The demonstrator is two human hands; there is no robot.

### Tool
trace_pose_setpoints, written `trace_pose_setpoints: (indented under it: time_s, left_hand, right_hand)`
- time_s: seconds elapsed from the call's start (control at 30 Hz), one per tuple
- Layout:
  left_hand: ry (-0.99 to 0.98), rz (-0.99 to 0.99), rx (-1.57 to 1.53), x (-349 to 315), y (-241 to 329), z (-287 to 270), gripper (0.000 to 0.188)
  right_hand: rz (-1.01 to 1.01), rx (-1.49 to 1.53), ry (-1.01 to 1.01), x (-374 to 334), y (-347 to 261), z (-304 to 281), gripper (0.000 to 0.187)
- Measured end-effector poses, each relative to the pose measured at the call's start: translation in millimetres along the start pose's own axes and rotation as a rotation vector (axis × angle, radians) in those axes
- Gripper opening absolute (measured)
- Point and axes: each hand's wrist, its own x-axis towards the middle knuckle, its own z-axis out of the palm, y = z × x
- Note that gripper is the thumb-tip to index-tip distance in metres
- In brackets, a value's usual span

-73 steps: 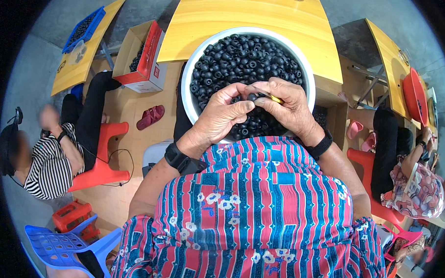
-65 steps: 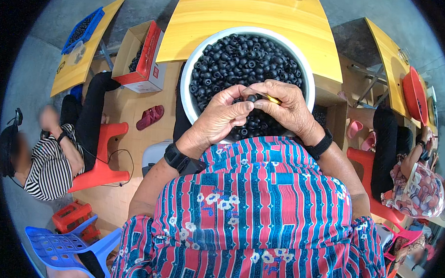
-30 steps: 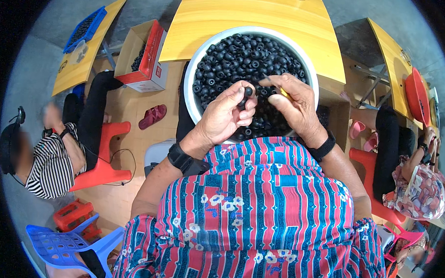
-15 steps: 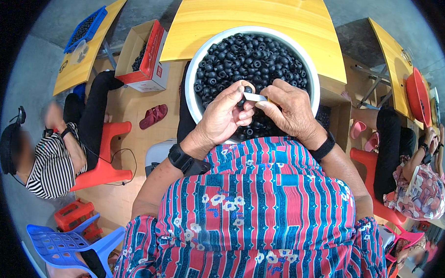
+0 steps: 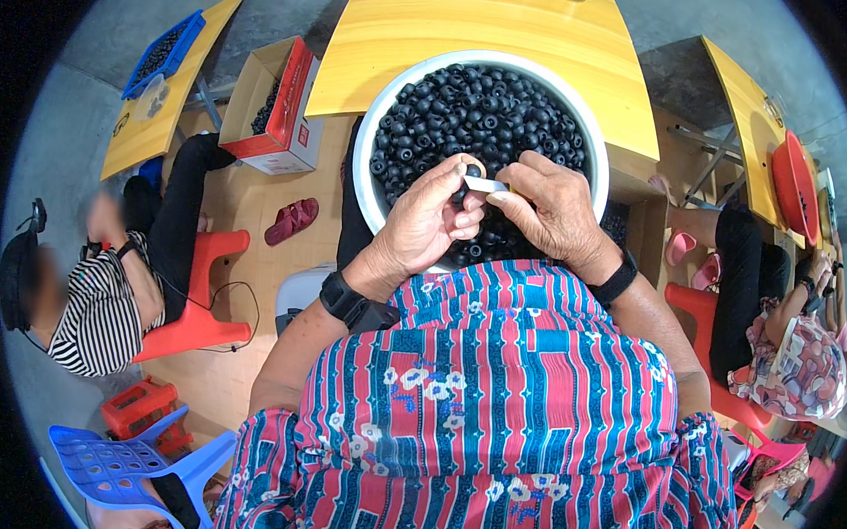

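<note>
My left hand [image 5: 414,222] pinches a small round black piece [image 5: 472,171] with a hole in it between thumb and fingers. Closed around the end of a flat, pale blade [image 5: 486,185], my right hand [image 5: 558,218] holds it against or very close to that piece; exact contact cannot be made out. Any handle is hidden by the fingers. Both hands are over the near part of a wide metal basin [image 5: 363,160], which is filled with many similar black pieces [image 5: 485,113], several showing round holes.
A yellow wooden table [image 5: 488,29] stands just beyond the basin. To the left are a cardboard box [image 5: 300,148], a dark red slipper [image 5: 292,222] and a seated person [image 5: 104,319]. Another person [image 5: 803,362] sits at right beside a red basin [image 5: 792,189].
My hands, the black piece and the blade stay almost where they were. The person at right has shifted their hands slightly.
</note>
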Motion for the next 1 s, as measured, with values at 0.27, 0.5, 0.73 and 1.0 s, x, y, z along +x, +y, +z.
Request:
trace_pose_setpoints:
  time_s: [0.27,0.5,0.73,1.0]
  left_hand:
    - [0.028,-0.024,-0.041,0,1,-1,0.022]
    - [0.087,-0.055,-0.107,2,-1,-1,0.021]
    - [-0.067,-0.05,-0.061,1,4,8,0.021]
    - [-0.024,0.003,-0.014,0,2,8,0.021]
  right_hand:
    - [0.013,-0.048,0.034,-1,2,5,0.024]
    - [0.054,-0.075,0.063,0,0,6,0.026]
    - [0.197,0.008,0.119,2,12,7,0.025]
    - [0.206,0.355,0.13,1,18,5,0.018]
